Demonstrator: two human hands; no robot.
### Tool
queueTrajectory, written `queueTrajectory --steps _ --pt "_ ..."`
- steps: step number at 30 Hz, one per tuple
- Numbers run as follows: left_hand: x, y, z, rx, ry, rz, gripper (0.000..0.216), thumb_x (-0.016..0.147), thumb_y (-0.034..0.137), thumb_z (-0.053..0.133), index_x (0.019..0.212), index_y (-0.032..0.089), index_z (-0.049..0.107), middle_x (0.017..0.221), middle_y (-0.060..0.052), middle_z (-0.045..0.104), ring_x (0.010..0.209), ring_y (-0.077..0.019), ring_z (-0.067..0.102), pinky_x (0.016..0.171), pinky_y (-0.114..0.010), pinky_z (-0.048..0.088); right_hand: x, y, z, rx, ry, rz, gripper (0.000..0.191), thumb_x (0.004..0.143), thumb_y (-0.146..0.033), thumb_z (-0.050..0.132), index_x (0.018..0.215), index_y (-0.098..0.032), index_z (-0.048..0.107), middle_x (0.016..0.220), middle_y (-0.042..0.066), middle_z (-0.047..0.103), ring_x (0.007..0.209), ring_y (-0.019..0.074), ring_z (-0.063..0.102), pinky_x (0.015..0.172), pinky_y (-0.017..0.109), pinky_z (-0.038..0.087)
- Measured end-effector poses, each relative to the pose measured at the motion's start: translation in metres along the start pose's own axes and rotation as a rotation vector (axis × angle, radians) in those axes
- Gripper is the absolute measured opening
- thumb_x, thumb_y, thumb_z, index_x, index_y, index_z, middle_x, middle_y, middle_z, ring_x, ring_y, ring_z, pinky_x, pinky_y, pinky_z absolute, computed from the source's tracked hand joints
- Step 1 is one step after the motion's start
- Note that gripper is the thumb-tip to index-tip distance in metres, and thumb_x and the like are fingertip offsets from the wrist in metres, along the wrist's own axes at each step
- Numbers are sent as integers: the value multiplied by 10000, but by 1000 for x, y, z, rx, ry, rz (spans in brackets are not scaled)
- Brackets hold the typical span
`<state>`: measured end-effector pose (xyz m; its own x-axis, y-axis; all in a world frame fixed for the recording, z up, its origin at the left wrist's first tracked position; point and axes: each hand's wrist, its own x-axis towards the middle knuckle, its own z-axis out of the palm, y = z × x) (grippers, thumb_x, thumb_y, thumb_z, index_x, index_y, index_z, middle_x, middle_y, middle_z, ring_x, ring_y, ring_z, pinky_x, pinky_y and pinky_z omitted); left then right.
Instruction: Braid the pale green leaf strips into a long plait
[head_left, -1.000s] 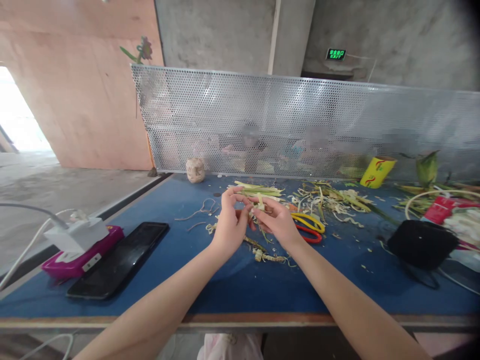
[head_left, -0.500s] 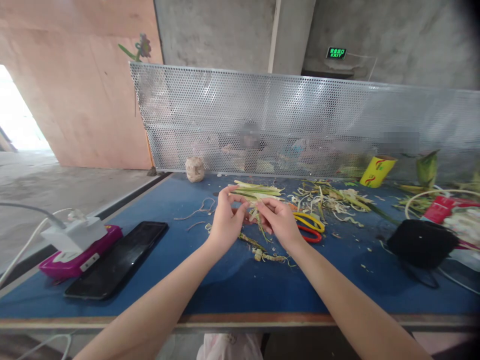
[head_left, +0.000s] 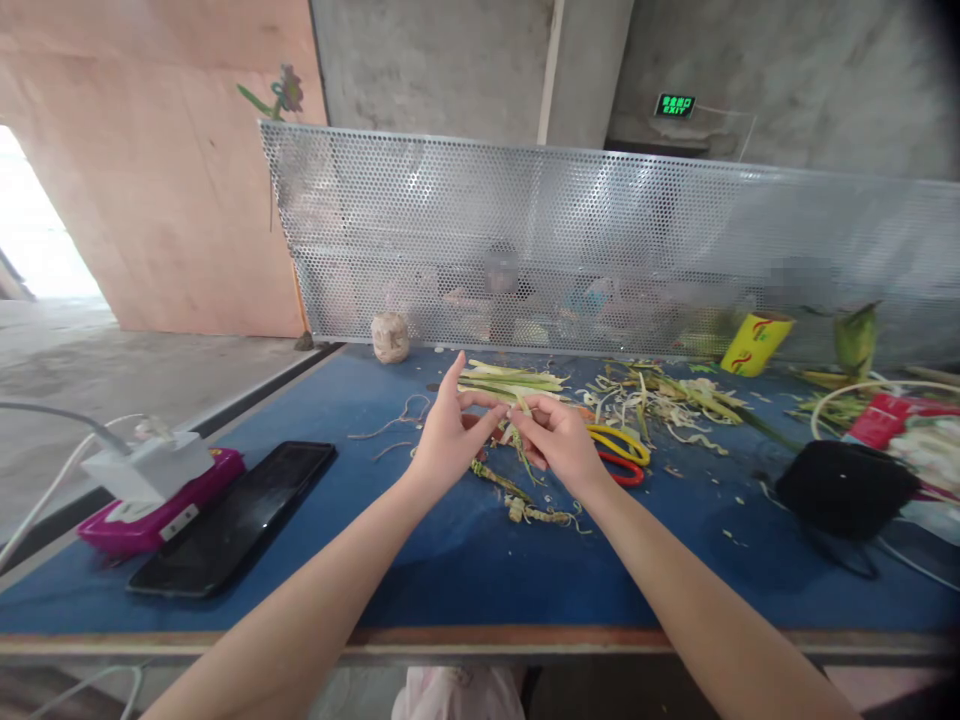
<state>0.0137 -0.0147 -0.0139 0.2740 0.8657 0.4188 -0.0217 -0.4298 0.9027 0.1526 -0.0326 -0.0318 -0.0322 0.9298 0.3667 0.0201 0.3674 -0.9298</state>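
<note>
My left hand point(head_left: 447, 438) and my right hand point(head_left: 559, 440) meet above the blue table point(head_left: 480, 570), both pinching a small woven piece of pale green leaf strips point(head_left: 516, 425). The left forefinger sticks up while its thumb and other fingers pinch the strips. My right hand's fingers are curled around the strips. A braided leaf piece point(head_left: 525, 505) lies on the table just below my hands. Scissors with yellow and red handles point(head_left: 619, 452) lie to the right of my right hand.
A black phone point(head_left: 236, 520) and a pink power bank with a white charger point(head_left: 150, 480) lie at the left. Leaf strips and scraps point(head_left: 660, 395), a yellow cup point(head_left: 752, 343), a black pouch point(head_left: 844, 487) and a twine ball point(head_left: 390, 338) stand before the perforated metal screen point(head_left: 600, 240); people sit behind it.
My hands stayed together on the strips and shifted slightly. My left forefinger has lifted and now points upward.
</note>
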Motion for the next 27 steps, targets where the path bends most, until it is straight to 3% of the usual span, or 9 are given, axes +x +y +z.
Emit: queueTrajectory --steps 5,9,15,19,22,25,27 --pt "2 3 -1 37 -33 -34 700 722 218 592 1323 177 235 712 -1 557 511 -113 567 353 -185 422 0 -1 0 -7 -27 48 259 707 -416 584 759 -176 505 421 -101 426 266 41 336 278 177 246" --pt "2 4 -2 58 -36 -58 701 730 174 573 1318 152 192 592 55 511 532 -124 580 447 -220 465 0 1 0 -22 -42 54 236 727 -407 563 735 -177 510 417 -96 423 263 40 328 277 180 249" --pt "4 5 -7 24 8 -164 504 749 129 541 1183 96 287 496 100 475 456 -100 554 554 -269 504 2 5 0 -31 27 65 236 708 -397 583 715 -172 512 415 -96 413 275 39 327 274 174 243" --pt "4 9 -7 34 23 -126 437 744 143 559 1114 111 330 507 95 483 472 -92 551 567 -264 505 3 7 -4 53 2 67 221 723 -378 579 699 -174 495 405 -98 417 263 31 314 285 170 233" --pt "1 8 -2 39 12 -99 512 743 188 572 1167 118 295 631 42 554 557 -97 568 552 -249 498 4 5 -6 164 -18 58 215 739 -372 569 708 -176 485 417 -98 426 263 24 309 298 170 231" --pt "-1 4 2 -76 -105 -208 755 687 204 634 1272 115 165 797 -29 594 650 -129 581 505 -251 489 5 3 -6 215 -10 49 213 723 -364 593 739 -179 488 439 -102 433 271 18 299 309 171 228" --pt "-2 1 3 -116 -141 -218 824 671 174 645 1305 121 122 731 -2 597 600 -114 568 511 -247 479 4 3 -4 210 -16 62 237 690 -360 627 766 -182 490 453 -103 439 276 19 295 307 174 218"
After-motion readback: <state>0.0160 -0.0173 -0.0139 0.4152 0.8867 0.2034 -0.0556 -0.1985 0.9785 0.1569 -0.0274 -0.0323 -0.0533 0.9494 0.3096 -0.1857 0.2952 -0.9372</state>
